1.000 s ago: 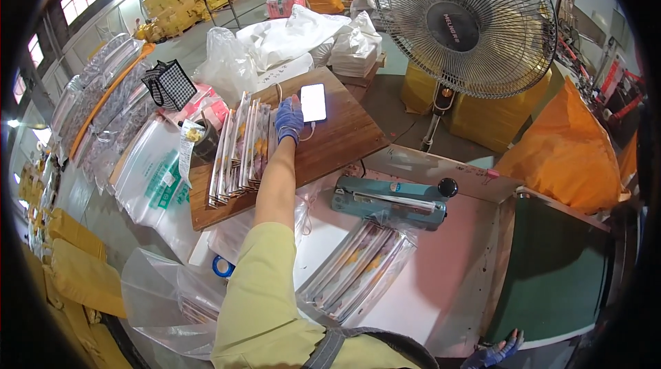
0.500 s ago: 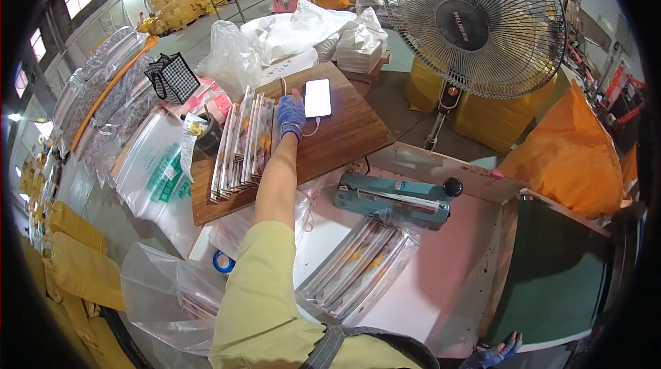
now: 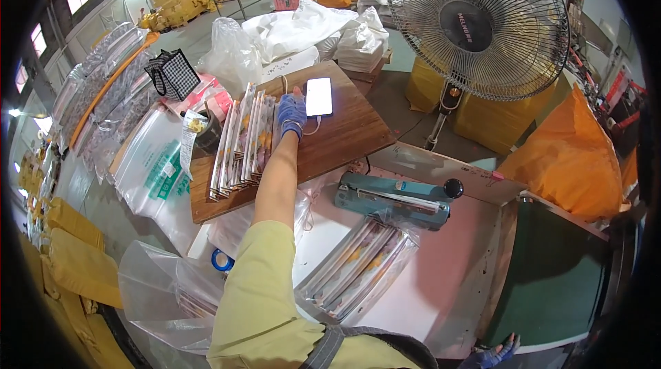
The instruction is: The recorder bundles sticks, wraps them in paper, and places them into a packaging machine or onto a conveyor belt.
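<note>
On the brown wooden board, my left hand [image 3: 292, 114], in a blue fingerless glove, is closed against the right end of a row of thin flat packets [image 3: 242, 140] standing on edge. Most of its fingers are hidden. A lit phone [image 3: 319, 97] lies just right of that hand, with a white cable beside it. At the bottom right, my right hand [image 3: 500, 353], also gloved in blue, has its fingers spread at the near edge of a dark green surface [image 3: 551, 272]. It holds nothing that I can see.
A teal bag sealer [image 3: 392, 198] stands in the white tray, with bagged packets [image 3: 359, 269] before it. Blue tape [image 3: 222, 260] and a clear plastic bag [image 3: 165, 293] are at left. A large fan [image 3: 468, 28] stands behind, near an orange sack [image 3: 571, 155].
Both hands keep nearly the same places. The whole view has shifted very slightly; nothing is taken up or let go.
</note>
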Demonstrator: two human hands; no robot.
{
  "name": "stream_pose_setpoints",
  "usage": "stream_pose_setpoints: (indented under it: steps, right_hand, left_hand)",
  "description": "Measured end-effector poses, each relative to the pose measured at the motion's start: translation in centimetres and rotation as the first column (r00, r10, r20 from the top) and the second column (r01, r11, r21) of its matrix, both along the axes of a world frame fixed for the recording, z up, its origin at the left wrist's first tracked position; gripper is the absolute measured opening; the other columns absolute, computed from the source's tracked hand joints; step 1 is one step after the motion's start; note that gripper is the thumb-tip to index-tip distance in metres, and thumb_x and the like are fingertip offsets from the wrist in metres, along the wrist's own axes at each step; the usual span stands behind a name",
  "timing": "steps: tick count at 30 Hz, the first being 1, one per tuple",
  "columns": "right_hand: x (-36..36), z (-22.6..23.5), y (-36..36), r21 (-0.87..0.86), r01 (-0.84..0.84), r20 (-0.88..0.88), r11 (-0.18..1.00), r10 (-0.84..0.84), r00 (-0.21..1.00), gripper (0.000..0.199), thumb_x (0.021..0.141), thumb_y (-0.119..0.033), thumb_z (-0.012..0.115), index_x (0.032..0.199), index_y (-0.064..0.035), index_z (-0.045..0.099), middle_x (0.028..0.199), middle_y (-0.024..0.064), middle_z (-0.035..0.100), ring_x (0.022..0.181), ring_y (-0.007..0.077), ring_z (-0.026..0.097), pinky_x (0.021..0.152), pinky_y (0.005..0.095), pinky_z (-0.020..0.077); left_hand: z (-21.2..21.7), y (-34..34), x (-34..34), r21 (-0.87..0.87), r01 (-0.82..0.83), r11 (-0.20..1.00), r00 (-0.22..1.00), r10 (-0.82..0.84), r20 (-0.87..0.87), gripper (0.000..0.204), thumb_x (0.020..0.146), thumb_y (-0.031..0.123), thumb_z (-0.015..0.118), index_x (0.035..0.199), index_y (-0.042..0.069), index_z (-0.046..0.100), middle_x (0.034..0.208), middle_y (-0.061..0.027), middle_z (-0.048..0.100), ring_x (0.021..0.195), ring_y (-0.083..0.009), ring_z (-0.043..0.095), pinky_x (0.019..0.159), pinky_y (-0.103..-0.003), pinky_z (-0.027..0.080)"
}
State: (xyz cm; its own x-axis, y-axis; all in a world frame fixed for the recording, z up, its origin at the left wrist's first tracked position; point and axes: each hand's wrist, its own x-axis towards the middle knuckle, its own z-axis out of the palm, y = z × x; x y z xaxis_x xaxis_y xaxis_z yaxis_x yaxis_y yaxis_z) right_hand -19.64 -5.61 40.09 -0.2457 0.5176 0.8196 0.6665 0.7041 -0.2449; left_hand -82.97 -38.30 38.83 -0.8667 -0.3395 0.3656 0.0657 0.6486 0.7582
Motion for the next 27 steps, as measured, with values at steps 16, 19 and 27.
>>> stream_pose_setpoints:
  steps: [16, 19, 27]
  right_hand:
    - [0.7, -0.7, 0.5, 0.022, -0.04, 0.029, 0.999, 0.039, 0.999, 0.042, 0.087, -0.032, 0.035, 0.095, 0.0033, 0.057, 0.101, 0.0217, 0.053, 0.095, 0.0369, 0.048, 0.085, 0.0468, 0.0368]
    - [0.2, -0.1, -0.1, -0.083, -0.053, -0.061, 0.995, 0.048, 0.997, 0.043, 0.087, -0.033, 0.035, 0.095, 0.0034, 0.057, 0.102, 0.0216, 0.052, 0.096, 0.0368, 0.047, 0.085, 0.0472, 0.0363]
    - [0.3, -0.2, -0.2, -0.105, -0.022, -0.046, 0.994, 0.018, 0.999, 0.042, 0.087, -0.032, 0.036, 0.097, 0.0032, 0.057, 0.104, 0.0214, 0.052, 0.097, 0.037, 0.047, 0.086, 0.0469, 0.0358]
  left_hand:
    - [1.5, 0.5, 1.8, -0.102, -0.016, 0.995, 1.0, 0.014, -0.026, 0.063, 0.087, 0.048, 0.027, 0.073, -0.003, 0.06, 0.081, -0.0241, 0.056, 0.081, -0.0371, 0.054, 0.074, -0.041, 0.04]
    - [0.9, 0.2, 1.3, -0.03, 0.004, 1.0, 0.995, -0.007, -0.095, 0.063, 0.087, 0.048, 0.027, 0.071, -0.003, 0.06, 0.081, -0.024, 0.056, 0.081, -0.0372, 0.054, 0.074, -0.041, 0.04]
    - [1.2, 0.4, 1.5, -0.065, 0.015, 0.998, 0.999, -0.017, -0.031, 0.063, 0.087, 0.048, 0.027, 0.068, -0.003, 0.058, 0.078, -0.0234, 0.055, 0.077, -0.0365, 0.053, 0.071, -0.041, 0.039]
